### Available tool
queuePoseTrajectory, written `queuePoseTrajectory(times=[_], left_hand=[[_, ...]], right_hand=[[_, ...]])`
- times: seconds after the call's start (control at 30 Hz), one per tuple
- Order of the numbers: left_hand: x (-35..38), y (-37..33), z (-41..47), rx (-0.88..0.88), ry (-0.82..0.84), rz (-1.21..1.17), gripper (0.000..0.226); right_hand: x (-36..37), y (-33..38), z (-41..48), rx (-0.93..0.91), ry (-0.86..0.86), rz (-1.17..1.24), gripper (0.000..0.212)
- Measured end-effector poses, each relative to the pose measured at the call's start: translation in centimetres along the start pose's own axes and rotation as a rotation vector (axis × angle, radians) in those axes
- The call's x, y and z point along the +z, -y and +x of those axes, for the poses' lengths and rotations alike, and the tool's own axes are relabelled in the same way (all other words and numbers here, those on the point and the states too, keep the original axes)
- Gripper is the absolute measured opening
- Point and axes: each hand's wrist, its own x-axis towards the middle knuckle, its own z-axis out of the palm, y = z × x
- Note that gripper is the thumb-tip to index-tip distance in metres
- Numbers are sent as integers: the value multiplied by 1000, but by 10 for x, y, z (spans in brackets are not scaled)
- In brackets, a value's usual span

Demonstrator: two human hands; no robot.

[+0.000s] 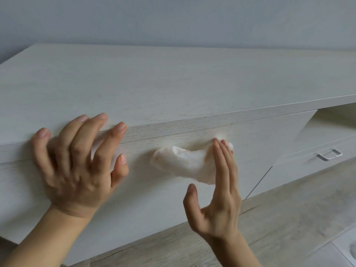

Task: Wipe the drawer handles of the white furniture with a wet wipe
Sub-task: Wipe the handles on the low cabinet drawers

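right grip: fingers straight and close together, thumb held apart. it presses the wet wipe against the drawer front, nothing pinched. left grip: fingers spread, resting on the top edge of the white furniture, holding nothing; probably a brace.

the handle here is hidden under the wipe, so i cannot tell whether the wipe covers it.

to do this well, i judge: wrap the wipe round the bar, run it end to end, and reach the back face too.

wipe: white, bunched into a long crumpled roll, lying slantwise. second handle, a slim metal loop, sits well apart to the right, untouched.
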Motion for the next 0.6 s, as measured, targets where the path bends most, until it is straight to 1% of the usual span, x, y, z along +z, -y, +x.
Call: queuePoseTrajectory(times=[0.07, 0.17, 0.2, 0.23, 0.37, 0.47, 0.6], left_hand=[[0, -1, 0, -8, -1, 0, 40], [-1, -2, 1, -11, -2, 14, 38], [-1, -2, 2, -6, -4, 25, 38], [-1, -2, 2, -3, -5, 37, 38], [0, -4, -2, -14, -38, 79, 38], [1, -2, 1, 5, -33, 83, 38], [1, -5, -2, 6, -68, 161, 38]], right_hand=[[4, 10, -2, 87, -11, 47, 67], [26, 26, 15, 365, -120, 70, 80], [33, 30, 18, 418, -151, 70, 84], [38, 33, 17, 435, -171, 66, 86], [45, 34, 4, 385, -186, 23, 90], [52, 40, 9, 474, -211, 54, 100], [52, 39, 1, 481, -229, 56, 106]])
